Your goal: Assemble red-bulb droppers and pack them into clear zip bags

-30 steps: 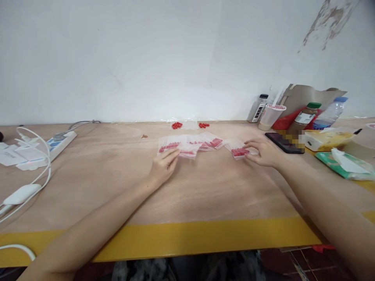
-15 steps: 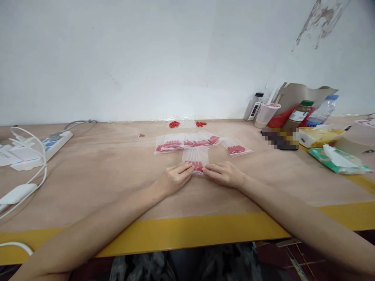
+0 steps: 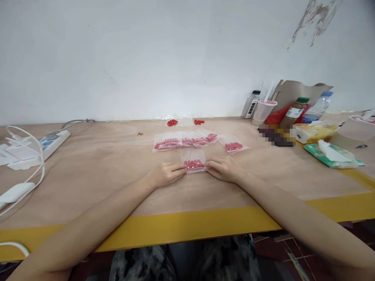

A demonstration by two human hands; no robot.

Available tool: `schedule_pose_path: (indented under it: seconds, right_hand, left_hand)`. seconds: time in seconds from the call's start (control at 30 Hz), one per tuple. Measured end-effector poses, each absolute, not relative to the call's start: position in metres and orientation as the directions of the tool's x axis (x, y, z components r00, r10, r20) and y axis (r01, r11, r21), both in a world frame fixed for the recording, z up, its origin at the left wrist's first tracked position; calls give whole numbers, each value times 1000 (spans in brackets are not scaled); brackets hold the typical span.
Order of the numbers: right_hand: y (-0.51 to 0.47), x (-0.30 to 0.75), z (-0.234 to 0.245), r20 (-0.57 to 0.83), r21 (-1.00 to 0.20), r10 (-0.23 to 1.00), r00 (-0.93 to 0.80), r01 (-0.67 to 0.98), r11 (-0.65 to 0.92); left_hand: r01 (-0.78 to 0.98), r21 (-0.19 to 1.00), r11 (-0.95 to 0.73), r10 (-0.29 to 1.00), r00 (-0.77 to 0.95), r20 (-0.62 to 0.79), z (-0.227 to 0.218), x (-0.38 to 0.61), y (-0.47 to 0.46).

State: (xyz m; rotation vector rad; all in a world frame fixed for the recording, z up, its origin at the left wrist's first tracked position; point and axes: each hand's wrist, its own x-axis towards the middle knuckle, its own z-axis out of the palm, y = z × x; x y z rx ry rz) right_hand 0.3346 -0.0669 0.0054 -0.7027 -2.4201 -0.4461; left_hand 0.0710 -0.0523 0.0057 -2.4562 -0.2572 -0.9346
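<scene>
A small clear zip bag of red capsules [image 3: 193, 161] lies on the wooden table [image 3: 117, 175] in front of me. My left hand [image 3: 165, 174] pinches its left edge and my right hand [image 3: 224, 169] pinches its right edge, fingers closed on the plastic. Behind it a row of several similar filled bags [image 3: 184, 139] lies side by side, with one more bag [image 3: 233, 144] set apart to the right. Two small heaps of loose red capsules [image 3: 172, 122] sit near the wall.
A white power strip [image 3: 43, 145] with cables and a white adapter [image 3: 16, 192] lie at the left. At the right stand a cup [image 3: 262, 111], bottles [image 3: 294, 112], a cardboard piece, a tissue pack [image 3: 334, 157] and a yellow package [image 3: 313, 133]. A yellow strip edges the table front.
Both hands drew in from the row of bags to the middle, pulling one bag toward me, and now hold it by its two edges.
</scene>
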Motion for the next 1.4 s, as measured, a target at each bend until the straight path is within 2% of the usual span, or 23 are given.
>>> schedule_pose_path:
  seconds: [0.1,0.2,0.33,0.53,0.7,0.9,1.13,1.4]
  right_hand:
    - [-68,333,8,615,348,275,-739,567,747]
    - [-68,332,7,618,412,245,-747,574,708]
    - [-67,333,5,623,421,235,-746,574,703]
    - [-65,333,4,601,427,238,-763,559,711]
    - [-67,327,6,640,422,278,-716,630,652]
    - [-69,307,11,674,444,245,-697,646,621]
    - [-67,291,12,680,439,260,-685,665,604]
    - [-63,271,10,641,535,145,-754,573,621]
  left_hand:
    - [342,-387,-856,0,749,663,5,70,-48]
    - [320,-437,-841,-35,772,635,8,68,-47]
    - [307,-502,-808,-69,798,598,10,67,-46]
    - [333,-527,-782,-66,796,602,9,66,-43]
    - [388,-492,-779,-21,769,639,9,68,-44]
    - [426,-434,-794,35,744,667,10,70,-45]
    - [440,-412,-798,38,718,695,10,71,-46]
    - [424,-423,-801,12,717,697,14,71,-47]
